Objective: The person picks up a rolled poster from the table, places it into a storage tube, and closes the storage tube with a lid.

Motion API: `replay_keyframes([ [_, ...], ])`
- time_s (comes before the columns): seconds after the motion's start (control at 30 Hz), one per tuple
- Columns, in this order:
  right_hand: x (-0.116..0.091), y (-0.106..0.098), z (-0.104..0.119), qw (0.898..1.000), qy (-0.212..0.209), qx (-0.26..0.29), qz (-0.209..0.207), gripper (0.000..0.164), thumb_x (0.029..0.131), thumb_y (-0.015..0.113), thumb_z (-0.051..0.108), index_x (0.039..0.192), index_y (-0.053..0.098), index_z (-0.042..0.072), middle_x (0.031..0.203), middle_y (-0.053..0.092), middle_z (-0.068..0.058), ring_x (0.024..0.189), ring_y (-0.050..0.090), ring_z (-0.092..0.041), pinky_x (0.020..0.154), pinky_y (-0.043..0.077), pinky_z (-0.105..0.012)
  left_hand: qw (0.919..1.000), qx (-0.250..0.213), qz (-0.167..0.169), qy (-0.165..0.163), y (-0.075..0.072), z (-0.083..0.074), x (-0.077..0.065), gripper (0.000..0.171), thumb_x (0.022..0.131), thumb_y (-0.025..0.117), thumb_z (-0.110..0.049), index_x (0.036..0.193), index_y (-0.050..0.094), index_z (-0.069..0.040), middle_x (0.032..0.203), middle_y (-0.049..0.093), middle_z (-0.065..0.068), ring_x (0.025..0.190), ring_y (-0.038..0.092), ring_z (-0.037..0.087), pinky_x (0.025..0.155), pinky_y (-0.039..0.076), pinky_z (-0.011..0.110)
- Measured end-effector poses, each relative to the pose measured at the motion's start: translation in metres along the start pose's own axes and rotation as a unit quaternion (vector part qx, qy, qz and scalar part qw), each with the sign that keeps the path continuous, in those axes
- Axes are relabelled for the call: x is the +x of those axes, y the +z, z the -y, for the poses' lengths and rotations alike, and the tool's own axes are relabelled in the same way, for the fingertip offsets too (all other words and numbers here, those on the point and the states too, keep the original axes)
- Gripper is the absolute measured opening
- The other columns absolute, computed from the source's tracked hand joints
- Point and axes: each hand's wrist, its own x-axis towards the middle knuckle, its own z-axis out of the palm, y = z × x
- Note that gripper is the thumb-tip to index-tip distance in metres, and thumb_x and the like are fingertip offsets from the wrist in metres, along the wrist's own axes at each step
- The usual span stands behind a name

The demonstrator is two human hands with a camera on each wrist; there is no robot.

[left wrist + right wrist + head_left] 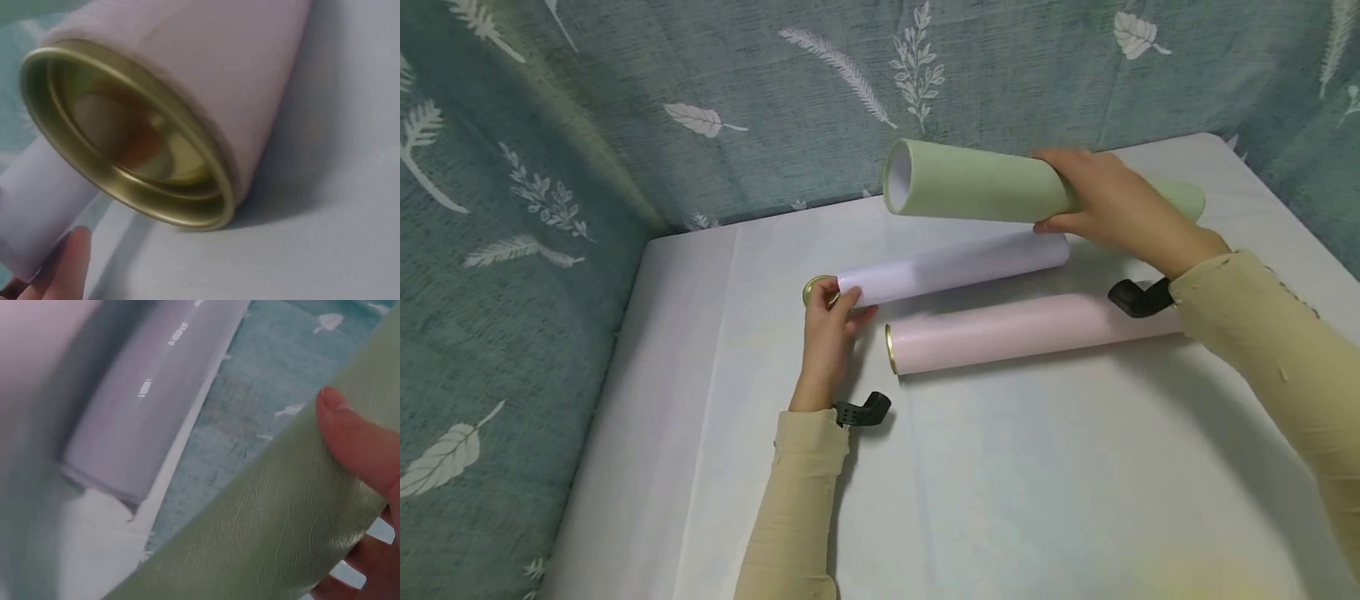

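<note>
My right hand [1101, 196] grips a pale green tube [977, 182] around its middle, thumb on the near side, and holds it raised above the table. The green tube's open left end shows a white inside. My left hand [829, 333] holds the left end of a lavender tube [955, 267], thumb against its side. A gold-rimmed round end [808, 290] shows just beyond my left fingers, which partly cover it. Nearer me lies a pink tube [1022, 333] with a gold end [125, 200] facing my left wrist.
The tubes are over a white-covered table [1000, 483]. A teal curtain [737, 83] with white leaf prints hangs behind the table and along its left side. Black wrist cameras [863, 410] stick out from both sleeves, the right one overlapping the pink tube.
</note>
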Motion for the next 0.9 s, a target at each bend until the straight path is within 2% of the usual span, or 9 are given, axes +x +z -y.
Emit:
replay_keyframes([
  [0.17, -0.022, 0.015, 0.004, 0.998, -0.006, 0.0, -0.06, 0.081, 0.068, 0.078, 0.023, 0.136, 0.035, 0.012, 0.13, 0.042, -0.018, 0.117, 0.035, -0.04, 0.098, 0.022, -0.051, 0.9978, -0.061, -0.016, 0.022, -0.008, -0.005, 0.001, 0.029, 0.085, 0.056, -0.007, 0.107, 0.037, -0.008, 0.115, 0.036, 0.01, 0.109, 0.045, 0.025, 0.083, 0.045, 0.047],
  [0.3, -0.033, 0.029, 0.007, 0.993, -0.001, -0.009, -0.12, 0.08, 0.062, 0.081, 0.018, 0.132, 0.042, 0.014, 0.128, 0.046, -0.012, 0.118, 0.037, -0.035, 0.092, 0.026, -0.054, 0.9953, -0.089, -0.025, 0.027, -0.013, -0.007, 0.003, 0.034, 0.084, 0.061, -0.011, 0.106, 0.036, -0.009, 0.112, 0.035, 0.009, 0.109, 0.046, 0.025, 0.084, 0.045, 0.047],
  [0.43, -0.042, 0.043, 0.009, 0.986, 0.014, -0.015, -0.165, 0.079, 0.061, 0.082, 0.018, 0.13, 0.044, 0.017, 0.127, 0.047, -0.006, 0.119, 0.036, -0.031, 0.087, 0.025, -0.057, 0.9954, -0.085, -0.038, 0.023, -0.015, -0.008, 0.004, 0.039, 0.081, 0.065, -0.015, 0.107, 0.037, -0.01, 0.111, 0.035, 0.009, 0.107, 0.047, 0.025, 0.084, 0.045, 0.046],
  [0.67, -0.054, 0.061, 0.004, 0.978, 0.028, -0.024, -0.207, 0.078, 0.06, 0.082, 0.02, 0.129, 0.046, 0.019, 0.128, 0.046, -0.004, 0.125, 0.03, -0.027, 0.097, 0.007, -0.064, 0.992, -0.1, -0.069, 0.032, -0.018, -0.01, 0.004, 0.038, 0.082, 0.064, -0.012, 0.108, 0.036, -0.011, 0.111, 0.038, 0.008, 0.096, 0.05, 0.023, 0.083, 0.046, 0.044],
  [0.9, -0.058, 0.071, -0.001, 0.966, 0.036, -0.048, -0.251, 0.077, 0.059, 0.082, 0.021, 0.128, 0.048, 0.019, 0.128, 0.046, -0.004, 0.123, 0.032, -0.027, 0.099, 0.004, -0.061, 0.9898, -0.112, -0.081, 0.037, -0.02, -0.01, 0.002, 0.057, 0.081, 0.067, -0.018, 0.123, 0.029, -0.014, 0.122, 0.044, 0.011, 0.102, 0.05, 0.024, 0.085, 0.045, 0.039],
])
